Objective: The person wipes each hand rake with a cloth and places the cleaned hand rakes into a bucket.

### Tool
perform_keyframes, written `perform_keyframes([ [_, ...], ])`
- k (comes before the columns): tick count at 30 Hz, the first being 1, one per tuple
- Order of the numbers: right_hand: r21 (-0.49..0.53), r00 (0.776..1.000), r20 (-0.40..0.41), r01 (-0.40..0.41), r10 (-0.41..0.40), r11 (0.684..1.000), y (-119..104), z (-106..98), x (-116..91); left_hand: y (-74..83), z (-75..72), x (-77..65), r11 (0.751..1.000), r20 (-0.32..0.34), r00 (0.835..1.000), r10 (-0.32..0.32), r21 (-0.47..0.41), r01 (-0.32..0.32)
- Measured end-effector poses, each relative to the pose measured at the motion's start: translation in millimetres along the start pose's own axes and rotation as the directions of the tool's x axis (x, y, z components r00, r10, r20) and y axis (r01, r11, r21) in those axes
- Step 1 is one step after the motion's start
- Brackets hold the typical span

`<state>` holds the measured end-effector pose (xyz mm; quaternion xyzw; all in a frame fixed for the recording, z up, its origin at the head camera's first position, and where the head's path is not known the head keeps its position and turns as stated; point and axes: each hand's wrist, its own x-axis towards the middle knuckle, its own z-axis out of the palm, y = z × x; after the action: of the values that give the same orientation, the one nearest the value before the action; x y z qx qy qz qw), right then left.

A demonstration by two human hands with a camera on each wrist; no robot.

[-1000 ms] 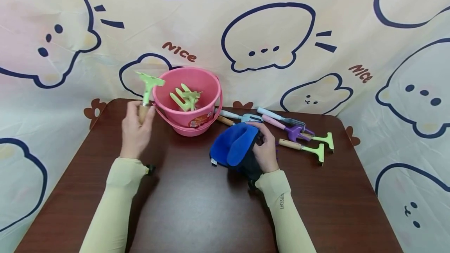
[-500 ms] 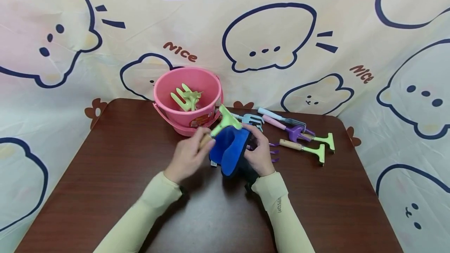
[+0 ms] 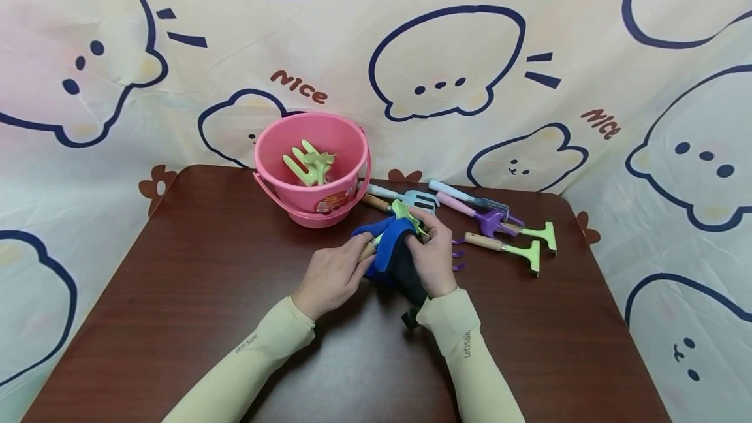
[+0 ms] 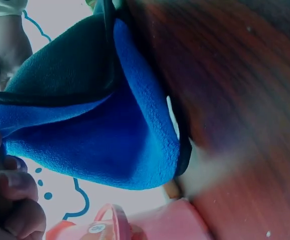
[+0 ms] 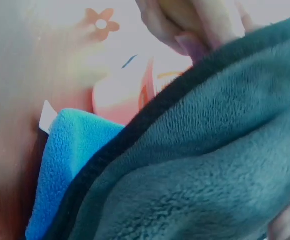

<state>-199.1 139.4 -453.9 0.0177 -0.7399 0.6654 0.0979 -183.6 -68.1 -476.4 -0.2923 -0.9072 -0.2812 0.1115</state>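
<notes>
My left hand (image 3: 330, 281) grips the wooden handle of a small garden rake with a light green head (image 3: 404, 211). A plush cloth (image 3: 405, 269), blue on one face and dark grey on the other, is folded around the tool's neck. My right hand (image 3: 433, 254) holds the cloth at the green head. In the left wrist view the blue face (image 4: 99, 145) hangs beside my left fingers (image 4: 22, 200). Seen from the right wrist, the grey face (image 5: 200, 185) fills the foreground and hides the rake head.
A pink bucket (image 3: 276, 178) with green tools (image 3: 314, 165) inside stands at the back. Right of it lie a light blue fork (image 3: 420, 199), a purple one with a pink handle (image 3: 490, 220), and green rakes (image 3: 531, 253) with wooden handles on the brown table (image 3: 176, 305).
My left hand has brought the green rake from beside the bucket rightward to the cloth. The cloth, open in my right hand before, now wraps over the tool.
</notes>
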Motion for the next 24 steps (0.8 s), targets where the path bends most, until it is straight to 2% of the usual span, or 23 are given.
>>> perform_keyframes([
  [3,-0.003,1.0,-0.03,-0.007,0.007,1.0,-0.7,1.6,0.0,-1.4,0.5,0.6,1.0,-0.002,1.0,-0.008,-0.004,0.008],
  [8,-0.074,0.994,-0.094,0.045,-0.052,0.996,-1.7,2.5,-1.5,-2.0,1.3,1.8,0.999,0.002,0.999,-0.032,-0.018,0.032],
  [11,-0.106,0.993,-0.099,0.055,-0.066,0.993,-1.1,1.8,-1.4,-2.1,1.5,2.9,0.999,-0.006,0.999,-0.032,-0.008,0.032],
  [16,-0.124,0.999,-0.021,0.034,-0.037,0.992,0.8,-3.7,2.4,-4.0,0.7,3.5,0.999,-0.039,0.999,-0.005,0.044,0.007],
  [19,-0.182,0.999,0.04,0.033,-0.026,0.983,-0.1,-7.7,3.3,-5.8,0.3,2.6,0.998,-0.046,0.999,0.007,0.064,-0.004],
  [22,-0.286,0.994,0.093,0.082,-0.058,0.955,-1.8,-10.2,2.8,-7.8,-0.1,2.0,0.996,-0.054,0.998,0.019,0.082,-0.015],
  [24,-0.367,0.987,0.117,0.143,-0.107,0.919,-4.1,-10.8,2.2,-8.4,-0.6,2.6,0.994,-0.071,0.997,0.036,0.102,-0.028],
])
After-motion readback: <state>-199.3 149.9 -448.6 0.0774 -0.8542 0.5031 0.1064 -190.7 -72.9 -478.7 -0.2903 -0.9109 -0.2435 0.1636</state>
